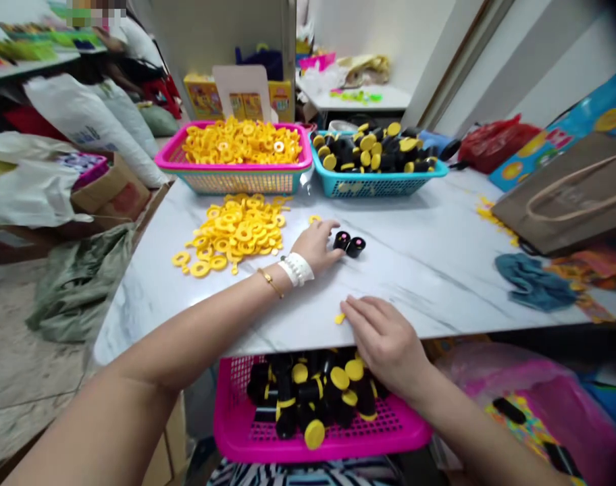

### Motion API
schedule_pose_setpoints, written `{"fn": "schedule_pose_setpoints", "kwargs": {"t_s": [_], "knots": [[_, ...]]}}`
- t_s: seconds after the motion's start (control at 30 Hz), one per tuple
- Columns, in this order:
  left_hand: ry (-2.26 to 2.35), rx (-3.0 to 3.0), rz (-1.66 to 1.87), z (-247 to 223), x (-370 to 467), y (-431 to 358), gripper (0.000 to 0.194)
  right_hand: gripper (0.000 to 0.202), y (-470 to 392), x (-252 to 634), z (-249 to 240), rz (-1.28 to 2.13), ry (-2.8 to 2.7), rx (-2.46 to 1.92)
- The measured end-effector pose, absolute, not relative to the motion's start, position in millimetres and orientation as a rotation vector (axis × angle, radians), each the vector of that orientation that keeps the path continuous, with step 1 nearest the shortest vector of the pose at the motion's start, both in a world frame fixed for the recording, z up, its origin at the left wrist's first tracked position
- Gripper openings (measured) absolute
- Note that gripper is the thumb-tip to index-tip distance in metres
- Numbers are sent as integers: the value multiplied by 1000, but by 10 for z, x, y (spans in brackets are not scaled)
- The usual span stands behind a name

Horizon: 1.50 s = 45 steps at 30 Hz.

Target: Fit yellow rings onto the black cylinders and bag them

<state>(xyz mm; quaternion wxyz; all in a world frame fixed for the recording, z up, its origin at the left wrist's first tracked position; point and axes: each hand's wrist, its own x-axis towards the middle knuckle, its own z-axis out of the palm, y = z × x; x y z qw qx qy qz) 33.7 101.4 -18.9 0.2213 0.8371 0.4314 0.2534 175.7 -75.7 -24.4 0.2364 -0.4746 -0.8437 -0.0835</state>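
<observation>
My left hand [318, 244], wearing a white band and a gold bracelet, reaches across the marble-patterned table. Its thumb and fingers are apart beside two short black cylinders [349, 244] with pink centres, which stand side by side. Whether the fingertips touch the nearer cylinder I cannot tell. Close to the table's front edge, my right hand [386, 341] has its fingers together on a small yellow plastic piece [340, 318], partly hidden by the fingertips. Left of my left hand lies a loose pile of yellow ring-shaped plastic pieces [242, 229]. One more yellow piece [315, 219] lies just behind that hand.
Behind the pile, a pink basket [161, 156] full of yellow pieces stacks on another. A blue basket [333, 183] holds black-and-yellow parts, as does a pink basket [267, 449] below the table edge. At right are a paper bag [566, 196] and blue cloth [533, 280].
</observation>
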Motion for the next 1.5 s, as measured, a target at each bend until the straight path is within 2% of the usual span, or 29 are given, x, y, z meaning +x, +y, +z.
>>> {"fn": "schedule_pose_setpoints", "kwargs": {"t_s": [0.1, 0.17, 0.2, 0.37, 0.47, 0.57, 0.67, 0.77, 0.83, 0.97, 1.23, 1.5], "knots": [[1167, 2340, 719, -233, 343, 1071, 40, 48, -845, 1711, -179, -170, -2410, -1343], [1179, 2339, 736, -233, 341, 1072, 36, 65, -903, 1685, -168, -161, -2479, -1365], [1194, 2329, 737, -222, 326, 1049, 35, 67, -927, 1676, -179, -197, -2500, -1359], [1170, 2344, 663, -101, -9, 606, 24, 26, -1001, 1657, -315, -423, -2403, -1239], [1144, 2352, 634, -38, -321, 177, 25, 21, -1024, 1632, -339, -364, -2413, -1147], [1185, 2261, 685, -40, -501, -171, 23, 21, -1035, 1594, -242, -119, -2399, -1060], [1212, 2215, 762, -104, -514, -333, 23, 11, -999, 1550, -39, 456, -2216, -1058], [1242, 2231, 828, -185, -470, -357, 22, 25, -849, 1491, 145, 852, -1917, -1207], [1237, 2236, 854, -228, -453, -349, 22, 27, -694, 1450, 192, 922, -1794, -1296], [1217, 2235, 884, -262, -460, -346, 23, 8, -420, 1393, 125, 971, -1731, -1342], [1230, 2220, 814, -248, -461, -366, 28, 13, -281, 1346, 27, 1337, -1401, -1423], [1257, 2169, 760, -133, -464, -357, 27, 21, -370, 1278, -1, 1260, -1418, -1447]]}}
